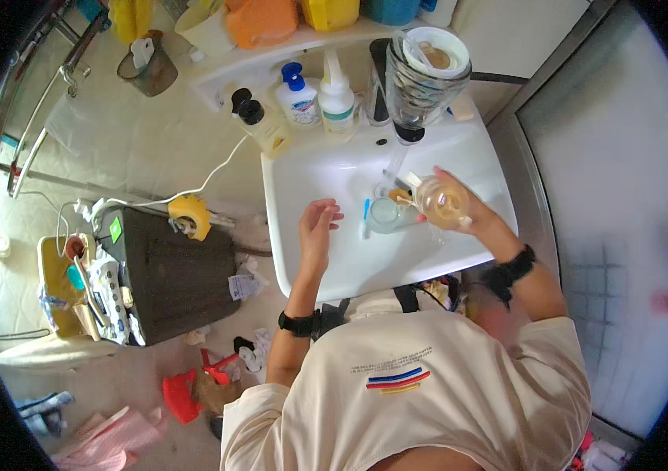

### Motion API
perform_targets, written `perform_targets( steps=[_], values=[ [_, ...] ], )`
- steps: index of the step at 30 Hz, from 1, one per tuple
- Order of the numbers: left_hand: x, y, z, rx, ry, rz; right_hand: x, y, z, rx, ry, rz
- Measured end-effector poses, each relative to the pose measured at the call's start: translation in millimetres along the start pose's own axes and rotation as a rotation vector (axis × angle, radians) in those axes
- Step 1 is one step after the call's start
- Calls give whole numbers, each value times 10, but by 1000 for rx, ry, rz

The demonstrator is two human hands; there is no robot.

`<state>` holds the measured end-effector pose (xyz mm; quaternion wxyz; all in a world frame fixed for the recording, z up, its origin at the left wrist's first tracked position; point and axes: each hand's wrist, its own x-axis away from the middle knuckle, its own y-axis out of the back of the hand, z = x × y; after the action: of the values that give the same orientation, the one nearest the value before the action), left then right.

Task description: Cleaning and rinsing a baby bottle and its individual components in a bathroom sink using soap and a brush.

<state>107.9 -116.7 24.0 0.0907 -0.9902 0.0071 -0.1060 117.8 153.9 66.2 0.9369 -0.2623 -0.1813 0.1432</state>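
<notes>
My right hand (pixel 469 210) grips a clear glass pot (pixel 441 202) with an amber tint and a short pale spout, above the right part of the white washbasin (pixel 302 263). Below and to its left, a clear glass cup (pixel 385 215) is in the basin. Beside that cup lies a small blue and white toothbrush (pixel 365 221). Between cup and pot is a small brownish thing (pixel 401 196) whose kind I cannot make out. Over the basin's left side hovers my left hand (pixel 319 217), with loosely bent fingers and nothing in it.
Along the basin's back stand a yellowish bottle (pixel 273 135), a blue-topped pump bottle (pixel 298 98), a white pump bottle (pixel 336 102) and stacked glassware (pixel 426 86). A dark bin-like box (pixel 181 275) stands to the left. Several things, including a red item (pixel 181 394), litter the floor.
</notes>
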Motion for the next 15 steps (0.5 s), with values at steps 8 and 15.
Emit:
perform_targets(
  steps=[8,15],
  values=[
    [-39,-142,7,4,12,94,522,-724,1898,864,627,-685],
    [-49,-321,10,23,26,201,527,-1369,2856,1437,711,-443]
  ],
)
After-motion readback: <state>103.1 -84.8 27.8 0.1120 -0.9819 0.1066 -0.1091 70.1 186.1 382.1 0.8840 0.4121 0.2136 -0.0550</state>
